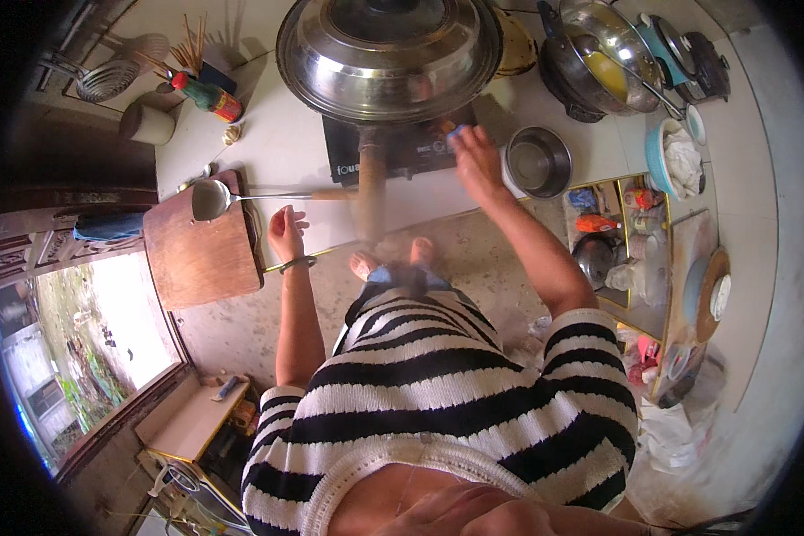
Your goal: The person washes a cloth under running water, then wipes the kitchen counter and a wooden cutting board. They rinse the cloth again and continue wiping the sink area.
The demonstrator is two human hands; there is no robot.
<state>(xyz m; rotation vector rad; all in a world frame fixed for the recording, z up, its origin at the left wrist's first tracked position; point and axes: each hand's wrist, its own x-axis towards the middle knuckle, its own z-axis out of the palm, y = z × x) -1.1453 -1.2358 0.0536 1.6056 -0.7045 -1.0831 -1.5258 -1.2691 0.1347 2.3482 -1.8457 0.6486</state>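
Note:
A wok with a domed metal lid (388,74) sits on a black electric cooktop (348,151), its wooden handle (373,181) pointing towards me. My right hand (477,161) is at the cooktop's front right, with something small and blue at its fingertips; whether it grips this is unclear. My left hand (287,231) hangs with bent fingers before the counter's front edge, holding nothing visible. Just beyond it lies a metal wok spatula (211,199), its blade over a wooden cutting board (201,248). Right of my right hand stands a steel pot (538,163).
At the back left stand a green sauce bottle (211,99), a garlic bulb (231,135) and a white cup (146,123). A metal bowl with yellow liquid (606,74) sits at the back right, near a teal basket with white cloth (663,157). Open shelves (633,301) lie below right.

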